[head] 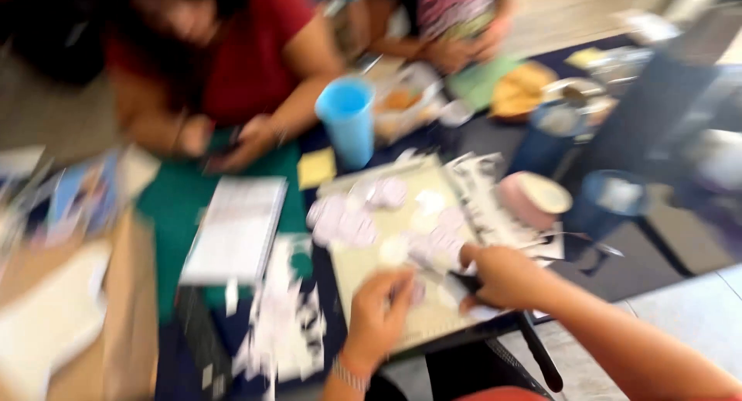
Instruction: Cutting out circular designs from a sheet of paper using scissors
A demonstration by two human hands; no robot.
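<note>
The picture is badly blurred. My left hand (379, 312) rests on a pale cutting mat (363, 266) near its front edge, fingers curled over small pale paper pieces (352, 223); whether it grips one I cannot tell. My right hand (498, 277) is closed around a dark slim tool (464, 281) whose tip lies on the mat. Round pinkish-white cutouts are scattered over the mat's far half.
A light blue cup (348, 119) stands beyond the mat, a roll of tape (533, 200) to its right. A white notebook (236, 227) lies on green paper (174, 208) at left. Paper scraps (286, 316) litter the dark table. Two other people sit across the table, their hands near it.
</note>
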